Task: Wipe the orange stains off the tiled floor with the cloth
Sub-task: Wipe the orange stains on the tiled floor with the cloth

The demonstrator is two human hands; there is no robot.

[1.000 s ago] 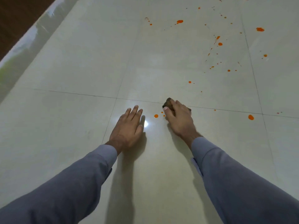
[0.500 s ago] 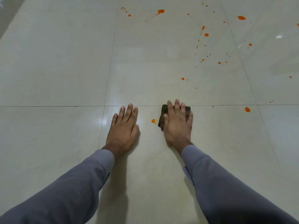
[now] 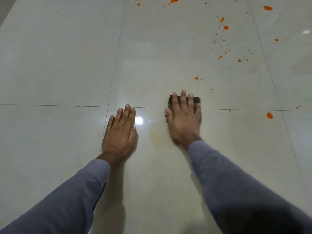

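Since the earlier frame the orange spot between the hands is gone, a faint yellowish smear [image 3: 159,138] left there; right hand [image 3: 184,120] has slid the cloth [image 3: 196,99] forward across the grout line [image 3: 54,105]; fingers straight, pressing the dark cloth flat on the floor [image 3: 59,56]; left hand [image 3: 120,132] flat, released, palm on the tile; orange stains [image 3: 225,27] scattered toward the far right, one blob [image 3: 269,115] near the right edge.
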